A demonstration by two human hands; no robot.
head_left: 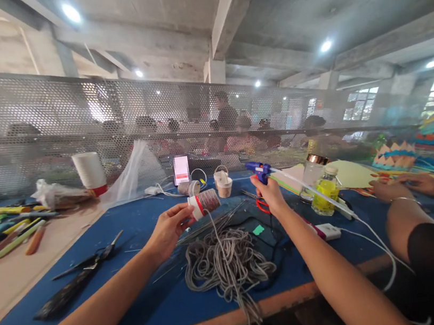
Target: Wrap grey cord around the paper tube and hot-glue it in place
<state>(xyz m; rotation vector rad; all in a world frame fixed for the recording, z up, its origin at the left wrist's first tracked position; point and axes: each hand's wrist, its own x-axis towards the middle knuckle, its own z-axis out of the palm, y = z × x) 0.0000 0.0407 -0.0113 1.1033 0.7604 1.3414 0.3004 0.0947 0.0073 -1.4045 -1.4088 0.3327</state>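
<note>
My left hand point(173, 225) grips a paper cup point(206, 203) by its white end; the cup lies tilted sideways, and grey-red cord is wound round much of it. From the cup a strand runs down to a loose heap of grey cord point(231, 262) on the blue table. My right hand point(267, 190) is closed round the handle of a blue glue gun point(258, 168), its nozzle pointing left, above and to the right of the cup. A white glue stick sticks out of its rear. Behind the cup stand a small finished cup basket point(223, 182) and another cord-wound cup point(189, 188).
Scissors with red handles point(262, 205) lie near my right hand; black-handled pliers point(79, 276) lie left. A yellow liquid bottle point(326, 193), a stack of paper cups point(90, 172) and a phone point(181, 169) stand around. A co-worker's hands point(402, 187) are at right. Perforated metal screen point(122, 116) behind.
</note>
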